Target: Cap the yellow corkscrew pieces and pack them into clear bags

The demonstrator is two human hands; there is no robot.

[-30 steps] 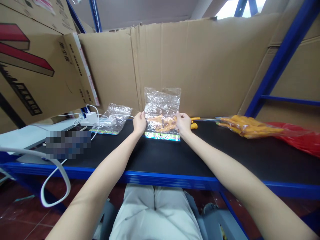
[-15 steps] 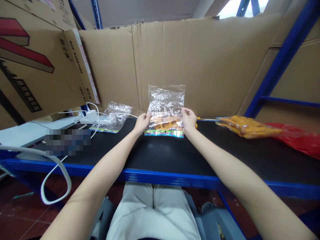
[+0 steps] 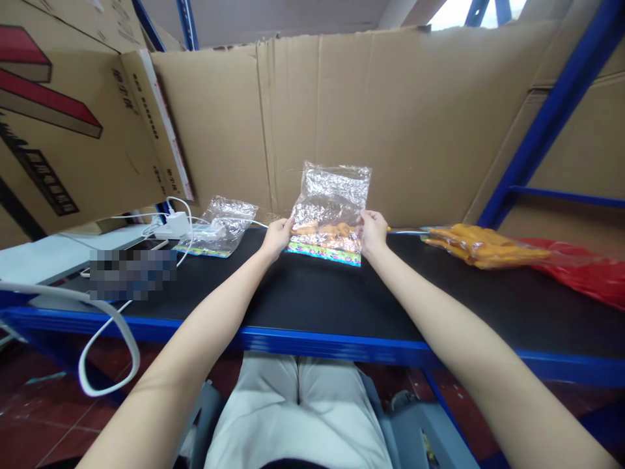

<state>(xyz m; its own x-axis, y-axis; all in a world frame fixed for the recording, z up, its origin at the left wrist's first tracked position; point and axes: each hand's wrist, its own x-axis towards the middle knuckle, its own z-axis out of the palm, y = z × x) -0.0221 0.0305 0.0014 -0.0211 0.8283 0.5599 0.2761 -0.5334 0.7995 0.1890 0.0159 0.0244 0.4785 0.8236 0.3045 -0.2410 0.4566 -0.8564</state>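
Note:
A clear plastic bag (image 3: 333, 195) is held up above the black tabletop, its colourful printed strip along the lower edge. Orange-yellow items show through or behind its lower part; I cannot tell whether they are inside. My left hand (image 3: 277, 238) pinches the bag's left side, and my right hand (image 3: 373, 233) grips its right side. The bag is slightly tilted, its right end lower. To the right lies a clear bag of orange-yellow pieces (image 3: 481, 246), beside a red plastic bag (image 3: 583, 267).
Another clear bag (image 3: 227, 225) with a printed strip lies at the left, near a white power adapter (image 3: 174, 225) and cables. A white cable loop (image 3: 133, 352) hangs over the blue front rail (image 3: 332, 344). A cardboard wall (image 3: 390, 124) stands behind the black tabletop (image 3: 336, 299).
The bag in my hands has shifted slightly right and tilted, its top edge leaning to the right. Both hands have kept their hold at its sides.

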